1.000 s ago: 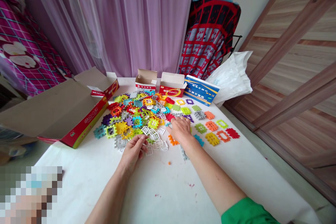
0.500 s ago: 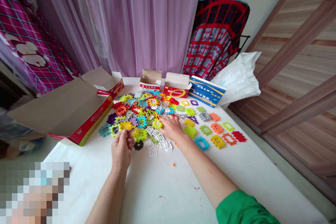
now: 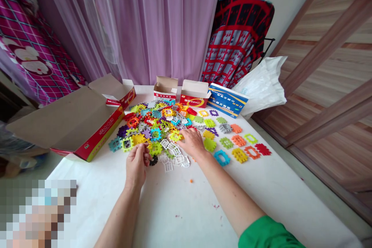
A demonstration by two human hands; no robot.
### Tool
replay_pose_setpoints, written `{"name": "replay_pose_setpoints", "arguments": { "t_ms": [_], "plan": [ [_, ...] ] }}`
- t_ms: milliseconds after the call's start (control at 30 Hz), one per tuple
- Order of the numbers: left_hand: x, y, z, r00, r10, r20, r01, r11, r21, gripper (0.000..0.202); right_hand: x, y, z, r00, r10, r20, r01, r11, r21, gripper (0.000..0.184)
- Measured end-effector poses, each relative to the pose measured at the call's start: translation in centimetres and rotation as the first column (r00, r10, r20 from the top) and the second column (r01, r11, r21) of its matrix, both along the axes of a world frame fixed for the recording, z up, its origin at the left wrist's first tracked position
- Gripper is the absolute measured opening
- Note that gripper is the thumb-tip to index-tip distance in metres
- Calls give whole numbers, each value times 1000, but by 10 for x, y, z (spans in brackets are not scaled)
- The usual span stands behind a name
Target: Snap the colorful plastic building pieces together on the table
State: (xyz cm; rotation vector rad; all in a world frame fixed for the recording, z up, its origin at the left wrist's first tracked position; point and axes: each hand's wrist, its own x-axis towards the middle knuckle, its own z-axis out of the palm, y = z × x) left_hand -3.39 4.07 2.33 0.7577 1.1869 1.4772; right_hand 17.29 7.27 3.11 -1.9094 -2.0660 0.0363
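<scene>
A heap of colourful notched plastic building pieces (image 3: 156, 134) lies ahead of both my hands. My right hand (image 3: 192, 143) is at the heap's right side, its fingertips closed on a yellow building piece (image 3: 175, 136). My left hand (image 3: 137, 162) stays low at the near left edge, fingers curled in beside a flat yellow piece (image 3: 138, 139). Whether anything is inside that hand is hidden. White window-shaped pieces (image 3: 178, 159) lie between the hands. Behind the left fingers a black round piece (image 3: 154, 161) partly shows.
Separate notched pieces, such as a blue frame (image 3: 221, 157) and a red one (image 3: 263, 149), lie spread at right. A large open carton (image 3: 99, 133) stands left. Small red boxes (image 3: 194, 99), a blue box (image 3: 226, 100) and a white bag (image 3: 261, 87) stand behind.
The right hand has lifted the yellow piece slightly and shifted it a little to the right. My left hand has moved slightly right, covering more of the black piece.
</scene>
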Motion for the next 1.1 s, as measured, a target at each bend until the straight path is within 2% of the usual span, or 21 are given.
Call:
{"name": "replay_pose_setpoints", "arguments": {
  "t_ms": [167, 267, 367, 467, 600, 733, 800, 867, 1000, 1100],
  "plan": [
    [9, -5, 1, 970, -146, -197, 137, 989, -59, 62, -2, -22, -8, 984, 66, -163, -27, 973, 231, 21],
    [14, -9, 1, 932, -214, -291, 201, 977, -72, 70, -9, -42, -15, 949, 177, -261, -63, 918, 392, 26],
    [16, -12, 1, 894, -318, -314, 289, 947, -137, 74, -17, -61, -20, 909, 283, -307, -97, 857, 506, 26],
    [17, -13, 0, 870, -409, -276, 359, 908, -214, 76, -21, -72, -24, 893, 315, -320, -109, 844, 526, 25],
    [19, -14, -1, 859, -462, -220, 411, 879, -243, 79, -21, -81, -26, 902, 291, -318, -113, 872, 477, 27],
    [21, -17, 1, 837, -502, -218, 458, 860, -226, 76, -13, -90, -20, 917, 245, -314, -96, 901, 422, 25],
    [21, -17, 2, 841, -487, -238, 449, 872, -195, 73, 5, -93, -15, 926, 180, -332, -29, 911, 412, 23],
    [21, -17, 2, 853, -454, -256, 426, 891, -160, 71, 37, -94, -10, 930, 65, -362, 102, 900, 424, 21],
    [20, -14, -1, 873, -405, -271, 382, 914, -135, 70, 126, -96, -8, 874, -299, -382, 447, 803, 394, 24],
    [20, -12, -4, 869, -404, -286, 379, 915, -142, 69, 181, -103, -13, 792, -529, -306, 609, 722, 328, 31]
  ]
}}
